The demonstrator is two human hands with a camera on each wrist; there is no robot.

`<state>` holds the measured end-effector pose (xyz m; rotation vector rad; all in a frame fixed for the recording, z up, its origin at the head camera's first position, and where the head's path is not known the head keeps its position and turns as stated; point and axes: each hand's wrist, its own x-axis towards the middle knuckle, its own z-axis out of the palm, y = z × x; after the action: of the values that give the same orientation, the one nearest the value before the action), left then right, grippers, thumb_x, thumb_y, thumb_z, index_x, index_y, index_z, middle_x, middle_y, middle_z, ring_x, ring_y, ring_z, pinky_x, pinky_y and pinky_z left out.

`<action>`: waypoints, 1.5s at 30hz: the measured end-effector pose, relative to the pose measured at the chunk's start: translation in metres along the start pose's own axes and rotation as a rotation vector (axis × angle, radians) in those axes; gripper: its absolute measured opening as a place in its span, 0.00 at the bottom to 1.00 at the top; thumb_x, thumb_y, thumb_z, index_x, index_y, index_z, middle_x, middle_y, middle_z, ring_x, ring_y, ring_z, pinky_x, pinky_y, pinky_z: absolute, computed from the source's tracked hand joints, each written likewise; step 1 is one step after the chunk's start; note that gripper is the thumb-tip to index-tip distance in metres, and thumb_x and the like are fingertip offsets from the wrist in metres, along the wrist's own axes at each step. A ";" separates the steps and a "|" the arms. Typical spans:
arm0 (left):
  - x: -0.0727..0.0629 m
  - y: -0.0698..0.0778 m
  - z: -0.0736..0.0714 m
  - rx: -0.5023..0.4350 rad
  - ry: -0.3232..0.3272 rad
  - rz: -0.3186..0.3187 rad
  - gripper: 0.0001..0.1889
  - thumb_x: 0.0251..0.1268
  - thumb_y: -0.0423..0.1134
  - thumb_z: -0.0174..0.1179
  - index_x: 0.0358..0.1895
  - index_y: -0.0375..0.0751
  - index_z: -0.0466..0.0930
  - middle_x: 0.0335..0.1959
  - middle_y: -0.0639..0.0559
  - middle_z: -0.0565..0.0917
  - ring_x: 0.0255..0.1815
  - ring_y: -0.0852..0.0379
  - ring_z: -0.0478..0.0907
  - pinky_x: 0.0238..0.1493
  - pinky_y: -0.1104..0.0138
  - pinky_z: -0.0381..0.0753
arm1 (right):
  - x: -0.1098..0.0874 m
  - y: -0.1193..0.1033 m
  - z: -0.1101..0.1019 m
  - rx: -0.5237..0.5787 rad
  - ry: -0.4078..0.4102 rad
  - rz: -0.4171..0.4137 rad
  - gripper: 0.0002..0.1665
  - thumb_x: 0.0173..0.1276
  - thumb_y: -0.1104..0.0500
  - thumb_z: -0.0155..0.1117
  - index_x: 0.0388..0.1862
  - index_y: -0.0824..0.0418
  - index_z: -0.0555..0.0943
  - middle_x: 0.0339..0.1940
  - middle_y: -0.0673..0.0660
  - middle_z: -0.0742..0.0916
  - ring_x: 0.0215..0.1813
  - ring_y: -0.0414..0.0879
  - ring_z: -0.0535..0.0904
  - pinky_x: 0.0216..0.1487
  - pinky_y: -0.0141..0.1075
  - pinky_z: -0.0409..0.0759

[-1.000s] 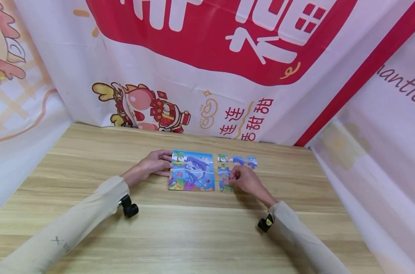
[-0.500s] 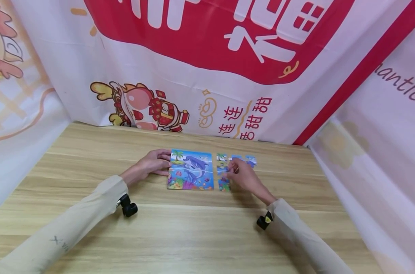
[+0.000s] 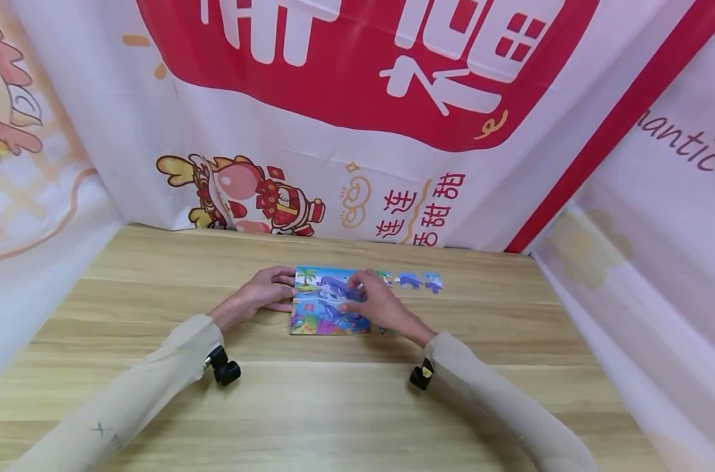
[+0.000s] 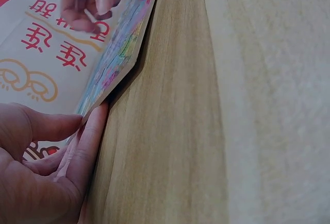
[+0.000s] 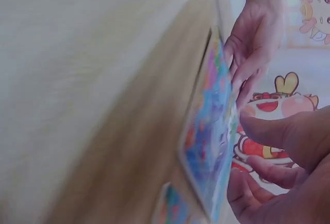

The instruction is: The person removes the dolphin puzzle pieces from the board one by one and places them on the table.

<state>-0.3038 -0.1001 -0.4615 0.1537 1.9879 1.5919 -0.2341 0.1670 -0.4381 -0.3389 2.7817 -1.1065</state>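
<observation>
blue dolphin board (image 3: pixel 324 303) pinched at its edge, right hand (image 3: pixel 378 305) spread above

from where i stand, the dolphin board is on the pale wood counter (image 3: pixel 310 413), toward the back, near the printed cloth (image 3: pixel 333 147). the left hand (image 3: pixel 265 290) has its grip closed on the board's left edge, thumb on the upper side, a finger below. the right hand is over the board's right half, its grip parted with a clear gap between thumb and fingers, and i see nothing in it. beside the board's right edge lie puzzle pieces (image 3: pixel 409 281); two show plainly at the back, while others peek out from behind the right hand. both arms wear light sleeves (image 3: pixel 177 347), and a small black camera (image 3: pixel 226 373) sits at each wrist.
</observation>
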 end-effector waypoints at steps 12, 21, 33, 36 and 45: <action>-0.003 0.001 0.002 -0.002 -0.005 0.027 0.35 0.76 0.26 0.55 0.82 0.30 0.53 0.69 0.32 0.69 0.58 0.44 0.80 0.50 0.61 0.93 | 0.033 -0.007 0.017 -0.059 -0.122 0.041 0.34 0.64 0.54 0.81 0.61 0.66 0.74 0.58 0.61 0.76 0.59 0.52 0.74 0.67 0.46 0.79; -0.005 0.001 -0.002 0.014 0.007 -0.005 0.35 0.77 0.27 0.55 0.82 0.33 0.54 0.69 0.33 0.69 0.57 0.45 0.81 0.51 0.61 0.93 | 0.036 -0.009 0.019 -0.028 -0.108 0.031 0.27 0.62 0.55 0.83 0.48 0.66 0.76 0.47 0.60 0.75 0.45 0.47 0.67 0.44 0.35 0.71; -0.002 0.002 -0.002 0.012 0.006 -0.007 0.34 0.78 0.29 0.55 0.82 0.34 0.55 0.69 0.34 0.70 0.56 0.46 0.81 0.51 0.62 0.93 | 0.037 -0.009 0.016 -0.025 -0.106 0.036 0.26 0.62 0.54 0.82 0.46 0.65 0.76 0.43 0.57 0.73 0.44 0.48 0.67 0.40 0.34 0.69; -0.002 0.002 -0.001 0.016 0.010 -0.006 0.33 0.78 0.29 0.55 0.82 0.34 0.56 0.68 0.35 0.70 0.53 0.48 0.82 0.49 0.63 0.93 | 0.037 -0.008 0.015 -0.018 -0.110 0.041 0.25 0.63 0.54 0.82 0.46 0.64 0.76 0.43 0.56 0.73 0.44 0.48 0.67 0.40 0.34 0.69; -0.003 0.001 0.000 0.008 0.016 -0.015 0.33 0.77 0.29 0.56 0.81 0.34 0.57 0.68 0.36 0.70 0.52 0.49 0.82 0.49 0.63 0.93 | 0.037 -0.011 0.015 -0.020 -0.112 0.060 0.26 0.63 0.55 0.81 0.47 0.66 0.75 0.44 0.59 0.74 0.44 0.48 0.67 0.40 0.34 0.68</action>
<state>-0.3015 -0.1013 -0.4594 0.1291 2.0033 1.5803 -0.2648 0.1395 -0.4427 -0.3073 2.6884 -1.0140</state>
